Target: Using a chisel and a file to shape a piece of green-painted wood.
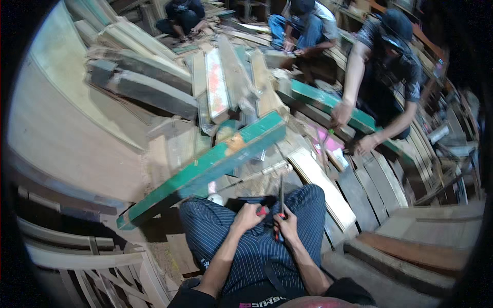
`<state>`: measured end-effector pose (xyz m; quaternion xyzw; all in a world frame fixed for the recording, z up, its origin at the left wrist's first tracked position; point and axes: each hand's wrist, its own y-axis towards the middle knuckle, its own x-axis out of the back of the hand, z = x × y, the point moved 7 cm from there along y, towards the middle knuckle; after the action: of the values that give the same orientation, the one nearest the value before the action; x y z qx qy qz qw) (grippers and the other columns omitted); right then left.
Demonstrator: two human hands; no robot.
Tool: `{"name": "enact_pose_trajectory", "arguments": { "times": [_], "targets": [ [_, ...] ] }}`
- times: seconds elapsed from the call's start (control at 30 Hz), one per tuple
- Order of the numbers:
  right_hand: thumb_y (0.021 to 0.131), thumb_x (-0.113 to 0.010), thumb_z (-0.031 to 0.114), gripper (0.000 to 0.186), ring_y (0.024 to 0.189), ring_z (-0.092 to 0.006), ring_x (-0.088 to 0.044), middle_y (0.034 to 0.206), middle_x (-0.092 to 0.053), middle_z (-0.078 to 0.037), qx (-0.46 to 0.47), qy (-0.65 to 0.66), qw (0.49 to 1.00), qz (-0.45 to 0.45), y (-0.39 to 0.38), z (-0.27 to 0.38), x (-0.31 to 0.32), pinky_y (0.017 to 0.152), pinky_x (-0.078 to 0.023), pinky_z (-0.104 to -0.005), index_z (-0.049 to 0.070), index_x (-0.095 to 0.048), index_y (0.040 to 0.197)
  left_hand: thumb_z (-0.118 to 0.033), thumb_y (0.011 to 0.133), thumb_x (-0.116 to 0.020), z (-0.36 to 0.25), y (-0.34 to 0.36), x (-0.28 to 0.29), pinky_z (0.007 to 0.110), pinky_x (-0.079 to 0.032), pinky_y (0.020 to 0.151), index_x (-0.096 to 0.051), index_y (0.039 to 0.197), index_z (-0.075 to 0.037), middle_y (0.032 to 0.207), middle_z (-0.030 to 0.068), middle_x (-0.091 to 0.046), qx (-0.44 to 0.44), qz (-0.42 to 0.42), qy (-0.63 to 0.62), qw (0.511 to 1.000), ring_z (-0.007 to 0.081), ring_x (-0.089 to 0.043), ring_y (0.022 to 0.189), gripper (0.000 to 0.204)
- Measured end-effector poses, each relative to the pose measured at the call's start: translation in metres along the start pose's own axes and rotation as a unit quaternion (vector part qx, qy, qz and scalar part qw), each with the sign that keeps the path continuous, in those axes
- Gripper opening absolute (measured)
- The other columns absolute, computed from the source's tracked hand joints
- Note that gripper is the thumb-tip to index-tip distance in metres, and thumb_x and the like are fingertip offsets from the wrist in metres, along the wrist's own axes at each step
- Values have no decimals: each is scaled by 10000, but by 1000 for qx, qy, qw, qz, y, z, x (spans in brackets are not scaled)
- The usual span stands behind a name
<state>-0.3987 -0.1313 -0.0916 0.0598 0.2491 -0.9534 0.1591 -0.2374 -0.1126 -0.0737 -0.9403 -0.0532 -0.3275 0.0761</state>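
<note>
I sit with bent legs in striped trousers, both hands held over my lap. My left hand point(248, 218) is closed around a red-and-dark handle point(263, 210); the rest of that tool is hidden. My right hand point(287, 226) grips a red-and-blue-handled tool point(281, 194), whose long narrow metal shaft points away from me. Blade or file, I cannot tell. Just beyond my knees a long green-painted wooden beam point(205, 169) lies slanting, its near end at the left, with a bare tan patch toward its far end. Neither hand touches the beam.
Stacked planks point(149, 92) fill the far left, beside a large curved pale panel point(67, 128). A white board point(323, 190) lies right of my knee. At right, a person point(390, 66) bends over another green beam point(328, 102). Two more people crouch farther back.
</note>
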Motion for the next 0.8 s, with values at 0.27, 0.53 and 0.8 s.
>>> {"name": "enact_pose_trajectory", "arguments": {
  "times": [0.27,0.53,0.8],
  "targets": [
    [846,-542,-84,610,505,-82,-494,665,-494,12,8,-27,1000,-1,2,5,-5,425,-439,-225,27,-412,1432,-218,744,-747,6,-4,5,445,-523,717,-687,936,29,831,270,-654,49,21,24,998,416,-650,825,318],
    [823,-603,-69,622,468,-85,-490,680,-540,-11,6,16,1000,-9,7,3,0,414,-421,-222,-23,-417,1415,-197,742,-738,5,-2,5,445,-487,643,-658,878,46,776,271,-629,22,-2,5,1000,437,-630,766,289],
    [829,-583,-80,614,491,-83,-489,673,-519,-1,2,24,1000,-4,4,5,-1,419,-427,-227,-13,-416,1416,-183,733,-741,3,-3,5,442,-488,648,-654,857,52,754,278,-621,25,-6,-14,1000,434,-631,762,279]
  ]
}}
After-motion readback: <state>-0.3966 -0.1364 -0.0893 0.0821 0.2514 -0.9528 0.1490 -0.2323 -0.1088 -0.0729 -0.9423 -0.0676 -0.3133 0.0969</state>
